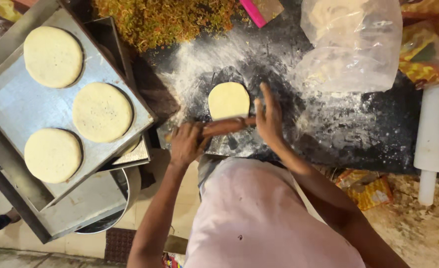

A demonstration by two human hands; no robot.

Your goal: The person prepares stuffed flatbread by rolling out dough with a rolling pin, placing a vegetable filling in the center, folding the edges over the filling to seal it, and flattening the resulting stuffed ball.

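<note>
1. Head view looked straight down on a person rolling a dough disc on a black, flour-dusted worktop.
2. A wooden rolling pin lay across the near edge of the dough disc, touching it.
3. The left hand was clenched round the pin's left end.
4. The right hand lay flat and open, fingers stretched, palm pressing the pin's right end.
5. To the left, a steel tray held three rolled rounds, stacked on other trays.
6. A heap of shredded filling sat beyond the dough.
7. A clear plastic bag lay to the right, and a white roller at the far right edge.
</note>
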